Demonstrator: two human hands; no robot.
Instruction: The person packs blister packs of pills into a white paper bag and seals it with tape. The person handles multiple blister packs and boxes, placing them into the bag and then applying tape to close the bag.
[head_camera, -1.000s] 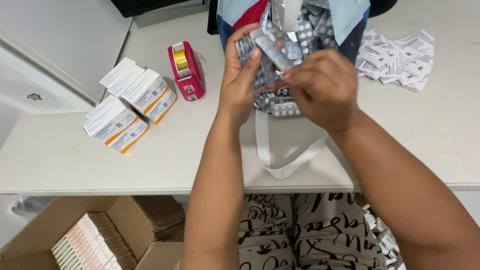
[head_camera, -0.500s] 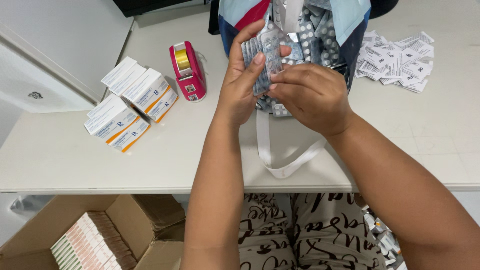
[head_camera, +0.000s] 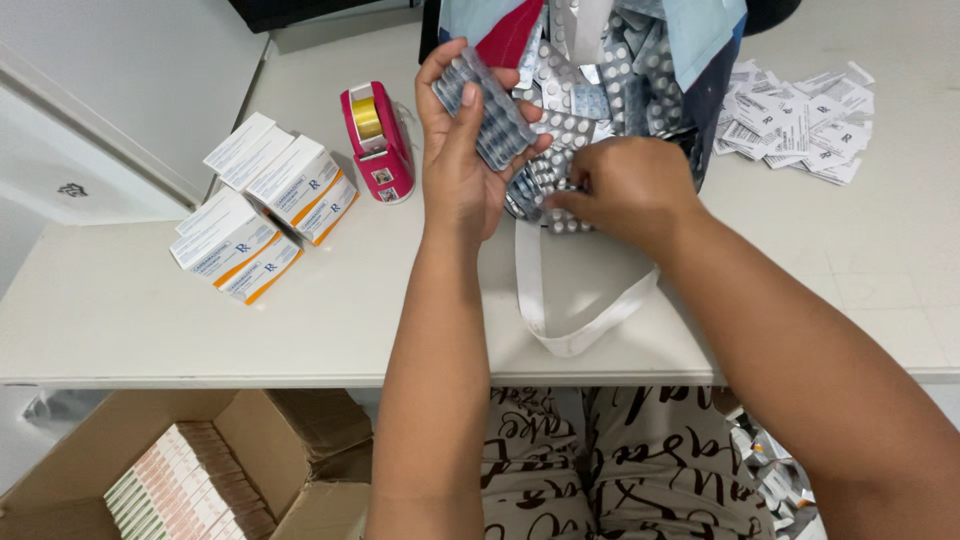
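White table (head_camera: 150, 310) bears medicine boxes (head_camera: 262, 205), pink tape dispenser (head_camera: 377, 142), bag (head_camera: 610, 70), paper leaflets (head_camera: 800, 120)

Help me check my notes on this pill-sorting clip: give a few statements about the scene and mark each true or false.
1. The left hand holds a stack of blister packs. True.
2. The right hand rests on the tape dispenser. False: it reaches into the blister packs at the bag.
3. The tape dispenser is blue. False: it is pink.
4. White boxes lie left of the dispenser. True.
5. A cardboard carton sits below the table. True.
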